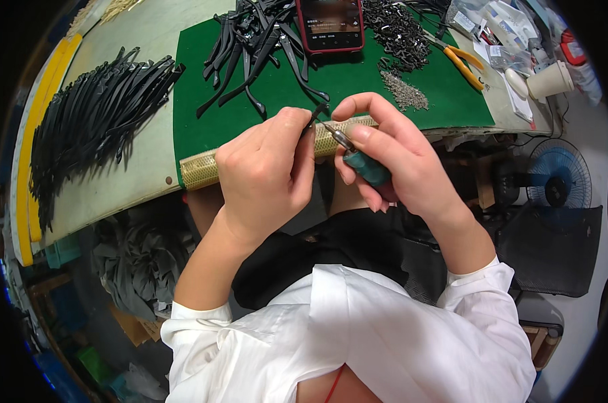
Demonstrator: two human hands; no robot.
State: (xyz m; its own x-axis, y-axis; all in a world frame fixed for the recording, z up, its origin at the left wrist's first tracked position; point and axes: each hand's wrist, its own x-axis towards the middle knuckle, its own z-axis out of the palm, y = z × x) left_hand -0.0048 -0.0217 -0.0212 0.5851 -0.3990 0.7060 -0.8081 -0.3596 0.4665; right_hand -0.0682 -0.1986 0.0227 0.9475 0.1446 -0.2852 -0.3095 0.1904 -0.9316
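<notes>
My left hand [263, 158] is closed around a slim black eyeglass temple [314, 117], whose end sticks up past the thumb and forefinger. Most of that piece is hidden in the fist. In my right hand [411, 158] is a small screwdriver [367, 168] with a teal handle, its metal shaft tilted up and left. The tip meets or nearly meets the temple's end; contact is too small to tell. Both hands are raised over the table's front edge, by the gold patterned strip [200, 169] along the green mat [195, 134].
Black temples [102, 111] lie stacked at left beside a yellow strip [32, 154]. More loose temples [250, 50], a red-cased phone [331, 27], small black parts [398, 37], tiny metal pieces [404, 91] and orange-handled pliers [463, 64] lie ahead. A paper cup [550, 80] and fan [559, 174] are at right.
</notes>
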